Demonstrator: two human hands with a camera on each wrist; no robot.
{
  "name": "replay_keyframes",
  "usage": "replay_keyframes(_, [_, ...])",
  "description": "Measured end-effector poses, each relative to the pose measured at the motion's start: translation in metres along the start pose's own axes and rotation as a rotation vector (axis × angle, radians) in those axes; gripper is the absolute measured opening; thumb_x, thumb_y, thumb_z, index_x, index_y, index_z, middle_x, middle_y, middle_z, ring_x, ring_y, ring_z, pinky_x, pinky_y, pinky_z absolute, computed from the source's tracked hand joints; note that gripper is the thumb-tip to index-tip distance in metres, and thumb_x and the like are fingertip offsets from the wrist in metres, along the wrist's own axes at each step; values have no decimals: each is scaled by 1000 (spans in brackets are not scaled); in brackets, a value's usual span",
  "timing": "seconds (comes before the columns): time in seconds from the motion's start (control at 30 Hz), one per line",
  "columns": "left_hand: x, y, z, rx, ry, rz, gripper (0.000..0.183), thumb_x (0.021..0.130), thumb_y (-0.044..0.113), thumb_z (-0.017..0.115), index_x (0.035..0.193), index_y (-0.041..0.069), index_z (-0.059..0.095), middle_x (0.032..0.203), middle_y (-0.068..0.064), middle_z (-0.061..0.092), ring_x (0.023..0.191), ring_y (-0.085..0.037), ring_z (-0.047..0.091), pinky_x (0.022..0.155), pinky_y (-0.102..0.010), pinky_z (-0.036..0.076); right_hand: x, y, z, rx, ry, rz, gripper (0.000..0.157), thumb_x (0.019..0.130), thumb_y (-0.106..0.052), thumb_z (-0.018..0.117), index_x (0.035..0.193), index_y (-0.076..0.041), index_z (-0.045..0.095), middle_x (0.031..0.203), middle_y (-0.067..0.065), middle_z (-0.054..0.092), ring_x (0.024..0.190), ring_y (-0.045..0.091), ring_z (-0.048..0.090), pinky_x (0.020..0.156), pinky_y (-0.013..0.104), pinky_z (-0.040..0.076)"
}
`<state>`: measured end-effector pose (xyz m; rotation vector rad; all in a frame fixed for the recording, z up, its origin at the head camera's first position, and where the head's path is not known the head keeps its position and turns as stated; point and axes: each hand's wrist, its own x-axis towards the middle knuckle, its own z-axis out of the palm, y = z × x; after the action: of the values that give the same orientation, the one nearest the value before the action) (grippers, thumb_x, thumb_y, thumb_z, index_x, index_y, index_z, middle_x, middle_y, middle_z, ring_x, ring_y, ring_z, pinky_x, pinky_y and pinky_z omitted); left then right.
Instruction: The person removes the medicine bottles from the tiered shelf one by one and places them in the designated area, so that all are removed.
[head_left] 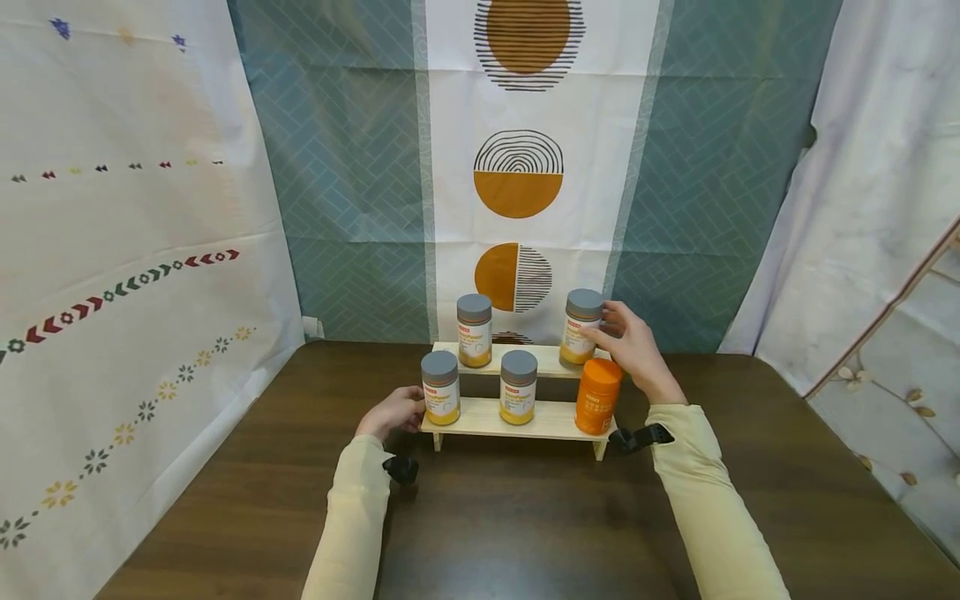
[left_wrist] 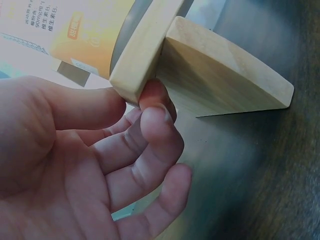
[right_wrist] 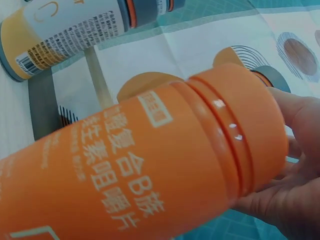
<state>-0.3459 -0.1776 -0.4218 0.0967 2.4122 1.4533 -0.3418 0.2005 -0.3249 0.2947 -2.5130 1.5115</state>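
Note:
A two-tier wooden rack [head_left: 478, 417] stands on the table with jars on both tiers. My left hand [head_left: 396, 412] is at the left end of the lower tier; the left wrist view shows its thumb and index finger pinching the corner of the shelf board [left_wrist: 134, 70]. Beside it sits a grey-lidded jar [head_left: 441, 392]. My right hand [head_left: 637, 350] holds another grey-lidded jar [head_left: 581, 329] at the right end of the upper tier, thumb across its front. The orange jar [head_left: 597, 398] stands below that hand and covers much of the right wrist view.
One more grey-lidded jar [head_left: 474, 332] stands at the upper tier's left, another [head_left: 518, 390] mid lower tier. Behind the rack hangs a patterned cloth [head_left: 450, 167]. The dark wooden table [head_left: 517, 517] extends in front and to both sides.

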Motion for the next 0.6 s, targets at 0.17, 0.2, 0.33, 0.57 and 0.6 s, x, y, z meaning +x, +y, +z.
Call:
replay_keyframes(0.17, [2,-2,1,2,8,-18,35,100,15,45,126,-7,48,74,-3,55,65,-13,53,66,-28,49,-3,1,-5,-21,39,-23,67,92,-32,65,147,-8,35,144,25,44,131,44,45,106,58,38])
replay_keyframes(0.2, [2,-3,1,-1,11,-21,35,100,15,45,126,-7,48,74,-3,55,64,-14,53,66,-28,49,-4,1,-6,-27,46,-27,67,93,-32,65,147,-8,35,144,25,44,131,44,45,106,58,38])
replay_keyframes(0.33, [2,-3,1,0,16,-25,35,100,15,45,127,-7,48,75,-3,55,64,-14,53,65,-28,49,-9,4,-11,-50,80,-30,67,93,-32,64,148,-7,34,145,25,44,130,44,45,107,59,36])
replay_keyframes(0.57, [1,-1,0,-1,11,-5,33,99,15,45,123,-7,48,73,-3,55,63,-13,53,65,-29,50,-16,11,-24,-62,148,-47,67,94,-32,63,148,-6,34,144,26,45,130,45,44,104,61,38])
replay_keyframes(0.6, [1,-1,0,1,9,-2,32,99,15,45,123,-7,48,74,-3,55,63,-13,53,65,-28,50,-17,12,-26,-65,159,-48,66,94,-32,63,148,-6,35,143,26,45,130,46,45,103,61,38])
